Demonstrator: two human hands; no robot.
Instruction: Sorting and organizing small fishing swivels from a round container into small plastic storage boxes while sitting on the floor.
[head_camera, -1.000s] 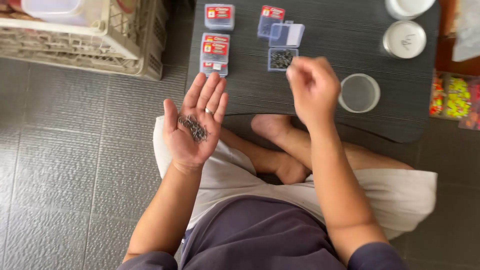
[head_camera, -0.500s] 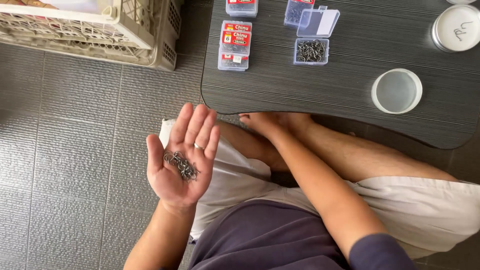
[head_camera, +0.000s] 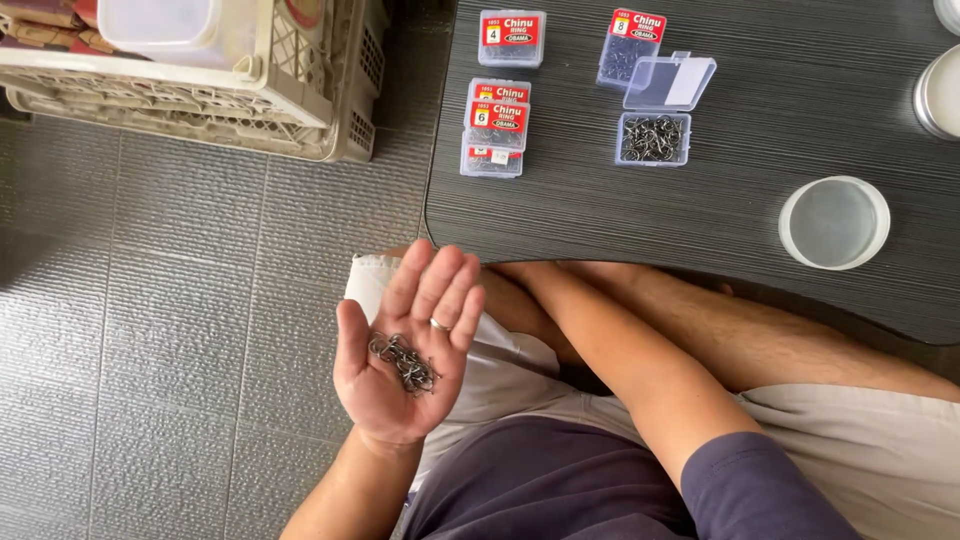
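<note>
The left hand (head_camera: 405, 350) lies fully open, palm up, cradling a small heap of dark metal hooks (head_camera: 404, 361), just off the near edge of the dark grey wood-grain desk (head_camera: 560, 205). The right hand reaches under that desk, hidden, so I cannot tell its grip.

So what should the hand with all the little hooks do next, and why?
Probably carry the left hand slowly over the open clear box on the dark table and tip in the hooks. They lie loose on a flat open palm, and that box already holds similar hooks.
</note>
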